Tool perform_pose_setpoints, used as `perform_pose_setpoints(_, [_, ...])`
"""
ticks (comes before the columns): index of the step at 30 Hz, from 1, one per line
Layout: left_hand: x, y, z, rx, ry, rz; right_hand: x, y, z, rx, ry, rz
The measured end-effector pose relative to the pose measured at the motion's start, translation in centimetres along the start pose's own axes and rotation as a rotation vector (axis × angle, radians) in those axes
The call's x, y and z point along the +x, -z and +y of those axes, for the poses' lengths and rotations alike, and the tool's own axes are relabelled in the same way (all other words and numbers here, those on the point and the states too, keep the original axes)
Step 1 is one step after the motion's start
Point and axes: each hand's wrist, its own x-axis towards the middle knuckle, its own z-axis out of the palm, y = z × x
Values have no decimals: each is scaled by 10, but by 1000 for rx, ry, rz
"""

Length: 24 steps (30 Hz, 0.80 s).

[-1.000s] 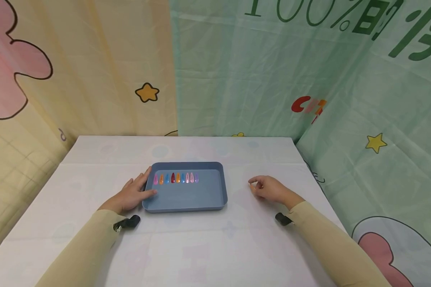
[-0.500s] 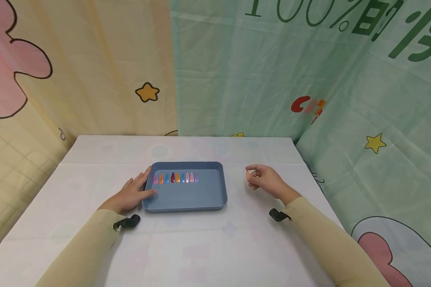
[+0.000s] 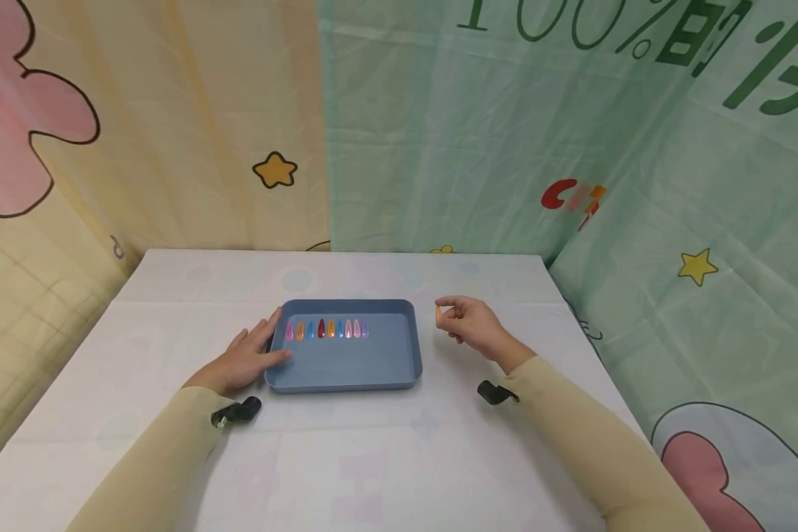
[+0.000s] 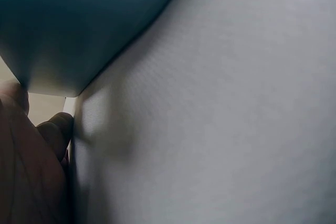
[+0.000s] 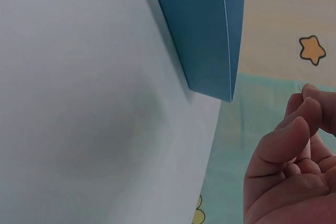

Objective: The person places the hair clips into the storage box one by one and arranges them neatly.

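A blue rectangular tray (image 3: 346, 368) lies on the table. In its upper part, several colourful snap hair clips stand side by side in a row, among them a dark red hair clip (image 3: 321, 329). My left hand (image 3: 241, 363) rests on the tray's left side, fingers stretched along the edge and thumb over the rim. Just right of the tray, above the table, my right hand (image 3: 473, 326) pinches an orange hair clip (image 3: 438, 317) upright between thumb and fingertips. In the right wrist view only a thin edge of that clip shows at the fingertips.
A white patterned cloth covers the table (image 3: 386, 458). Printed curtains (image 3: 432, 148) hang behind it and along both sides. A black wrist camera (image 3: 237, 411) sits on the left sleeve, another black wrist camera (image 3: 496, 393) on the right.
My right hand has lifted from the table and moved left towards the tray, with the orange hair clip coming into sight in its fingers. The left hand and tray have stayed put.
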Motion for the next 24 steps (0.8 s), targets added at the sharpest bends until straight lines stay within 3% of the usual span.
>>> perform_pose_setpoints(10, [0,2,0,-4,-21,3,13,-24,-24,24,-3,-5])
perform_pose_setpoints(24, [0,0,-2,3,-26,7,41,-60,-48,38,-85,-25])
